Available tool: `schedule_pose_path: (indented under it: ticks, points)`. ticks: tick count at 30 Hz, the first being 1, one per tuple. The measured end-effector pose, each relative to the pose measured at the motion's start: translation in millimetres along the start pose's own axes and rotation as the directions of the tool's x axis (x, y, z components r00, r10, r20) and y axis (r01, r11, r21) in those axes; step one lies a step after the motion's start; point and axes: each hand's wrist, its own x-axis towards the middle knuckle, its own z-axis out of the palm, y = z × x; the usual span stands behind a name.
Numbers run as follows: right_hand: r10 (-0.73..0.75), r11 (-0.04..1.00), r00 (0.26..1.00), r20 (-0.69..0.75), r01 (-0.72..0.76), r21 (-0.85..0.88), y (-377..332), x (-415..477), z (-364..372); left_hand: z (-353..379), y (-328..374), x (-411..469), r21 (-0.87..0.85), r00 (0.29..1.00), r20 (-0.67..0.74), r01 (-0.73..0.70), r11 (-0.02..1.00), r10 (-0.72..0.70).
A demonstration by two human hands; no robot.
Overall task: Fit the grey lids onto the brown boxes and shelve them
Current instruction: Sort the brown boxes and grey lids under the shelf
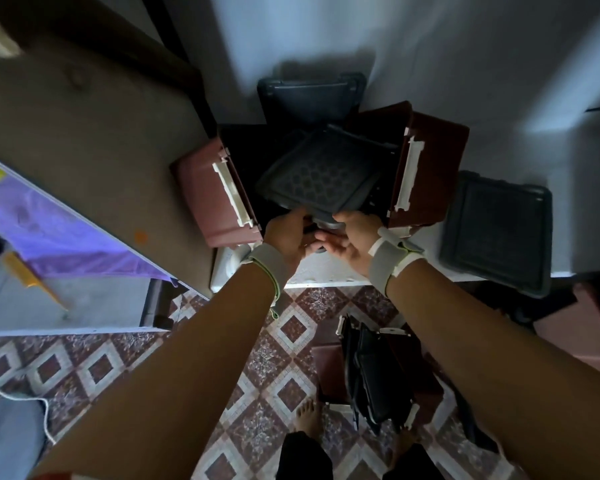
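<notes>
Head-camera view, looking steeply down: a person's 2 bare hands meet at the near edge of a grey lid with a honeycomb-patterned panel. The lid sits tilted and askew inside the open mouth of a brown box, not seated on its rim. The box stands on a white surface against a pale wall, with white latches on its left and right sides.

The left hand and right hand are close together, fingers curled at the lid's near edge. Dim light and overlapping fingers mean it cannot be told how firmly either hand grips it, or whether they hold something small and dark beneath it. Both wrists wear grey bands.

1 more grey lid lies flat on the surface to the right of the box, well apart from the hands. Another dark lid lies behind the box, near the wall.

On the patterned tile floor below the right forearm stands a second brown box with dark lids standing on edge inside it. A bare foot rests just beside it. At far left, a yellow comb lies near purple cloth.
</notes>
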Motion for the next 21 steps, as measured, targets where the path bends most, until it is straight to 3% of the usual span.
schedule_pose_path:
  ticks: [8, 12, 17, 21]
  points:
    - [0.013, 0.967, 0.988, 0.154, -0.052, 0.250, -10, -27, -21, 14, 54, -12, 0.107, 0.978, -0.046, -0.199, 0.974, 0.204]
    - [0.005, 0.965, 0.977, 0.214, -0.061, 0.255, -10, -41, -31, 16, 73, -24, 0.131, 0.934, -0.100, -0.329, 0.935, 0.342]
    - [0.033, 0.969, 0.957, 0.287, -0.101, 0.227, -11, -58, -32, 11, 93, -48, 0.214, 0.803, -0.288, -0.477, 0.852, 0.522]
    - [0.023, 0.983, 0.941, 0.338, -0.084, 0.165, -18, -72, -25, 13, 96, -85, 0.253, 0.648, -0.421, -0.588, 0.769, 0.634]
